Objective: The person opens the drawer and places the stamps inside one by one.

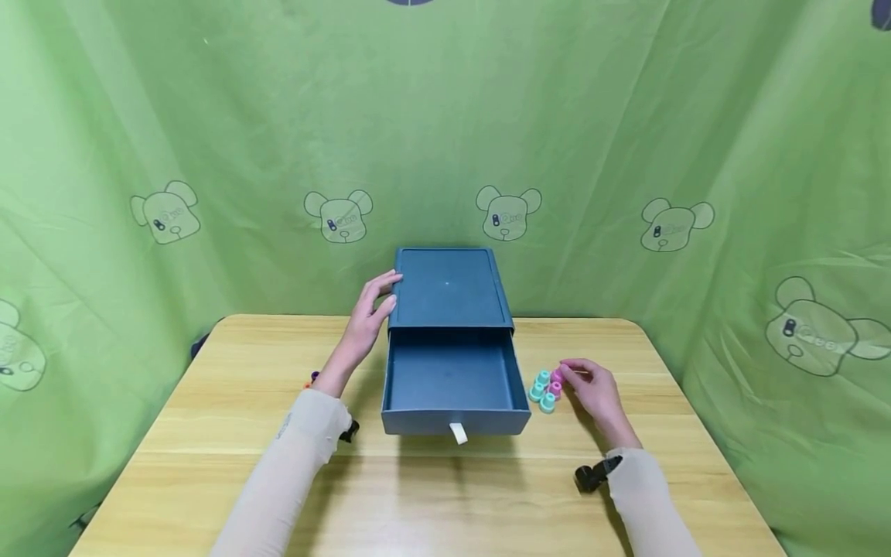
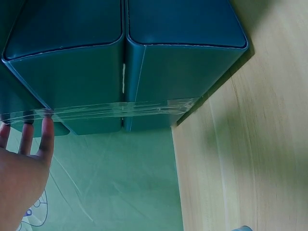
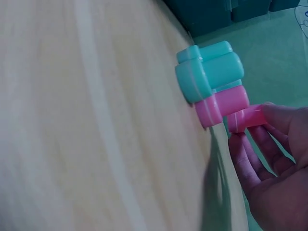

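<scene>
A blue drawer box [image 1: 452, 288] stands on the table with its drawer [image 1: 455, 422] pulled out and nothing in it. My left hand [image 1: 370, 316] rests with extended fingers against the box's left side. In the left wrist view the fingertips [image 2: 47, 126] touch that side near a strip of clear tape [image 2: 115, 110]. Right of the drawer, my right hand [image 1: 592, 391] pinches a pink plastic peg [image 3: 245, 118], narrow on top and wider at the base. Another pink peg [image 3: 224, 103] and several turquoise pegs [image 3: 224, 67] stand close together beside it.
Small purple and orange pieces [image 1: 315, 376] lie partly hidden behind my left forearm. A white pull tab [image 1: 458, 433] sticks out from the drawer front. Behind the wooden table [image 1: 459, 510] hangs a green curtain [image 1: 431, 116].
</scene>
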The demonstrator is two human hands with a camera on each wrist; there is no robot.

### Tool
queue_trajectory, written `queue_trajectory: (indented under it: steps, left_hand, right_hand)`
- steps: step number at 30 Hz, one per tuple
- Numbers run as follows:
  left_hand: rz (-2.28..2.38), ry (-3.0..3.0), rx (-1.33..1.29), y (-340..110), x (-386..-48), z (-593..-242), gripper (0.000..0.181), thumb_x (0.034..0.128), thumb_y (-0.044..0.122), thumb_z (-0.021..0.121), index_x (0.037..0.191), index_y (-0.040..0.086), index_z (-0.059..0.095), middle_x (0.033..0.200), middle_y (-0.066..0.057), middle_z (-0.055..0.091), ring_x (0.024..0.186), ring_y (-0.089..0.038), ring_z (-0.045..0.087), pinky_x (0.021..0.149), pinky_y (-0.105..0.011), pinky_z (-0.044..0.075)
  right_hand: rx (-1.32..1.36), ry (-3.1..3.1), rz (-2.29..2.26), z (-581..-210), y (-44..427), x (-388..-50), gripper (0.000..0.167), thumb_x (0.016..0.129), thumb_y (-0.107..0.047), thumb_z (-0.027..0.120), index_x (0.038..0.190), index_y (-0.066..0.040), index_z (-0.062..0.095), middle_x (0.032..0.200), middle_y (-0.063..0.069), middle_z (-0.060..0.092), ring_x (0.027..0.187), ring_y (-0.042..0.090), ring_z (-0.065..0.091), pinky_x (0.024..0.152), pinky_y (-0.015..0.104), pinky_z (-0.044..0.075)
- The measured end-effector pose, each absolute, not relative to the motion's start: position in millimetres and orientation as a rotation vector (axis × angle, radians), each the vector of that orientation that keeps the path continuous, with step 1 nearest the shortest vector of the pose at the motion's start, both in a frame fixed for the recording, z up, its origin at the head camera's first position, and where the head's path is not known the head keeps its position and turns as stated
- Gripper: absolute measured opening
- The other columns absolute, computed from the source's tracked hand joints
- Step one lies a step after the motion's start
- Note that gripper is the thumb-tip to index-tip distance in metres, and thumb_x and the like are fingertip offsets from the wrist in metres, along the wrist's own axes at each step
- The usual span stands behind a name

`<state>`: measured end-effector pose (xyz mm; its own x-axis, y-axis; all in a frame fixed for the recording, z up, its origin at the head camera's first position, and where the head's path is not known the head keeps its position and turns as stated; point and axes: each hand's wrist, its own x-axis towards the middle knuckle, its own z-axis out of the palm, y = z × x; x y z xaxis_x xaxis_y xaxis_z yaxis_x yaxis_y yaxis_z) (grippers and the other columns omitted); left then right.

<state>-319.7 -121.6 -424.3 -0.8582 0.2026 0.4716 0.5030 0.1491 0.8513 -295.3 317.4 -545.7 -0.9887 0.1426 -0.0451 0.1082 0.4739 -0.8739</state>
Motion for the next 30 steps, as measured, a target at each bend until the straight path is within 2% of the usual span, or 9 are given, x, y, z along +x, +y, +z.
queue_trajectory:
  steps: [6, 10, 17, 21, 24, 28, 30]
  left_hand:
    - [-1.768, -2.186, -0.685, -121, -320, -424, 0.046, 0.1071, 0.013, 0.047, 0.150, -0.003, 0.046, 0.164, -0.024, 0.033, 0.141, -0.046, 0.039, 0.115, -0.068, 0.034]
    - [-1.765, -2.190, -0.683, -121, -319, -423, 0.046, 0.1075, 0.014, 0.047, 0.150, -0.002, 0.046, 0.164, -0.025, 0.032, 0.141, -0.046, 0.039, 0.115, -0.068, 0.034]
    - [-1.772, -2.190, -0.683, -121, -319, -424, 0.046, 0.1078, 0.014, 0.047, 0.151, -0.002, 0.046, 0.164, -0.023, 0.032, 0.142, -0.046, 0.039, 0.116, -0.066, 0.033]
    - [-1.776, -2.186, -0.684, -121, -319, -425, 0.046, 0.1075, 0.014, 0.047, 0.151, -0.003, 0.046, 0.164, -0.023, 0.033, 0.142, -0.046, 0.039, 0.117, -0.066, 0.033]
    - [-1.774, -2.195, -0.677, -121, -319, -424, 0.046, 0.1076, 0.015, 0.047, 0.151, -0.002, 0.046, 0.164, -0.022, 0.033, 0.142, -0.045, 0.039, 0.117, -0.066, 0.032]
    - [-1.773, -2.197, -0.667, -120, -318, -424, 0.046, 0.1076, 0.015, 0.047, 0.151, -0.001, 0.046, 0.164, -0.021, 0.033, 0.142, -0.045, 0.039, 0.117, -0.066, 0.032]
    - [-1.773, -2.191, -0.665, -120, -318, -424, 0.046, 0.1074, 0.015, 0.047, 0.151, -0.001, 0.047, 0.164, -0.021, 0.034, 0.142, -0.045, 0.039, 0.117, -0.066, 0.032]
  right_hand:
    - [-0.259, -2.603, 1.696, -537, 317, -294, 0.046, 0.106, -0.031, 0.060, 0.144, -0.005, 0.057, 0.134, 0.020, 0.063, 0.116, 0.028, 0.065, 0.100, 0.030, 0.055]
    - [-0.243, -2.596, 1.666, -530, 318, -292, 0.046, 0.105, -0.033, 0.060, 0.144, -0.007, 0.057, 0.134, 0.019, 0.064, 0.111, 0.020, 0.066, 0.103, 0.033, 0.053]
    - [-0.178, -2.593, 1.618, -518, 318, -289, 0.049, 0.105, -0.039, 0.058, 0.144, -0.009, 0.058, 0.136, 0.018, 0.065, 0.100, -0.001, 0.065, 0.109, 0.038, 0.049]
    - [-0.134, -2.556, 1.652, -511, 315, -287, 0.052, 0.104, -0.041, 0.059, 0.144, -0.008, 0.057, 0.137, 0.018, 0.065, 0.099, -0.005, 0.066, 0.115, 0.045, 0.045]
    - [-0.101, -2.513, 1.677, -505, 311, -287, 0.051, 0.104, -0.038, 0.061, 0.143, -0.006, 0.058, 0.135, 0.019, 0.067, 0.099, -0.004, 0.068, 0.111, 0.033, 0.049]
    - [-0.055, -2.465, 1.684, -498, 306, -286, 0.049, 0.103, -0.036, 0.064, 0.140, -0.004, 0.060, 0.130, 0.017, 0.070, 0.098, 0.000, 0.071, 0.096, 0.012, 0.050]
    - [-0.033, -2.441, 1.698, -494, 303, -286, 0.050, 0.102, -0.036, 0.064, 0.139, -0.004, 0.060, 0.128, 0.015, 0.071, 0.098, 0.001, 0.071, 0.094, 0.009, 0.050]
